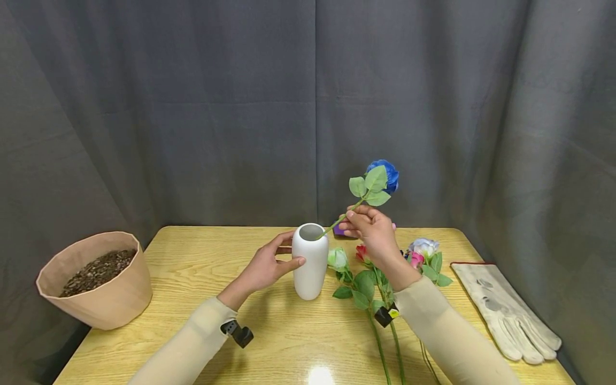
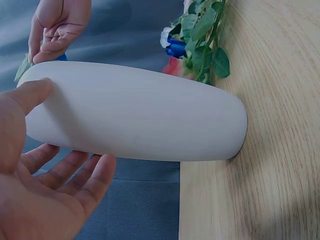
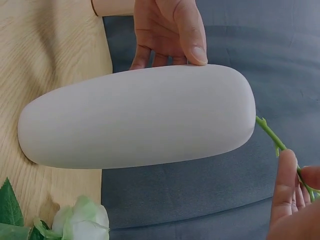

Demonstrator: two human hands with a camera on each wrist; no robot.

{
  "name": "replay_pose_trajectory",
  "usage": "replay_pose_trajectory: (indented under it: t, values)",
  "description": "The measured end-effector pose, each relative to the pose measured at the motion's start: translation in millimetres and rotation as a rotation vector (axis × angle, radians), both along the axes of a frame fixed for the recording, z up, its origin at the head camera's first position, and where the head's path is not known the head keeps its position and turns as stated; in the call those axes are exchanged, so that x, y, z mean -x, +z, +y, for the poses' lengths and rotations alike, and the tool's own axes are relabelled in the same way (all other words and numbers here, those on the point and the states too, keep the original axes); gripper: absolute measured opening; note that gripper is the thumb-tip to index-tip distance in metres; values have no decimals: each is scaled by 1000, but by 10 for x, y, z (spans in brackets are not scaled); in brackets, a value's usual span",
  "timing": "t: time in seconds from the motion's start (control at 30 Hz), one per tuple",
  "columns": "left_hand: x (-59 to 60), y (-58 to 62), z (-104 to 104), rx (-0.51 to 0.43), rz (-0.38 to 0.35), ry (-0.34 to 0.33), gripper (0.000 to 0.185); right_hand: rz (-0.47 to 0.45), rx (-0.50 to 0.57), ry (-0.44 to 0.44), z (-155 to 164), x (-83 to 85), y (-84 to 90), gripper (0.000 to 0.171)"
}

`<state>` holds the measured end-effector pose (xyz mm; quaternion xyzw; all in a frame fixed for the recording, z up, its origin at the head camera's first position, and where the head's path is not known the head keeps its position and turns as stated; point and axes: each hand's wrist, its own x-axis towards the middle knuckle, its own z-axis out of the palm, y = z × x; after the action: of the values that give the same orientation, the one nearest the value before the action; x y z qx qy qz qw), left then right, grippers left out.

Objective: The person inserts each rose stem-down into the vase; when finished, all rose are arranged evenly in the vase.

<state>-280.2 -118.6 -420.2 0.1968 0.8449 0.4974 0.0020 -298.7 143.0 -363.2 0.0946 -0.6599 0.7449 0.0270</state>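
Pot left of vase — glove right

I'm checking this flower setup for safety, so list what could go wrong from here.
The white vase is tall and narrow, and the left hand only lightly steadies it, so pushing the stem in at a slant might tip it. The right hand pinches the blue rose low on its stem; the heavy head could droop or swing.
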Motion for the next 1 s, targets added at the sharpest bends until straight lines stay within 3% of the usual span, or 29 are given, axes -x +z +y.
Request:
replay_pose_trajectory:
  t: [0.6,0.87,1.0]
  values:
    - [1,-12,-4,-19,-2,-7,68,-33,-128,-17,-185,73,-55,29]
    - [19,-23,-7,-15,-6,-7,68,-40,-118,22,-269,123,-71,27]
    - [21,-25,-9,-14,-10,-7,68,-59,-172,32,-308,140,-99,31]
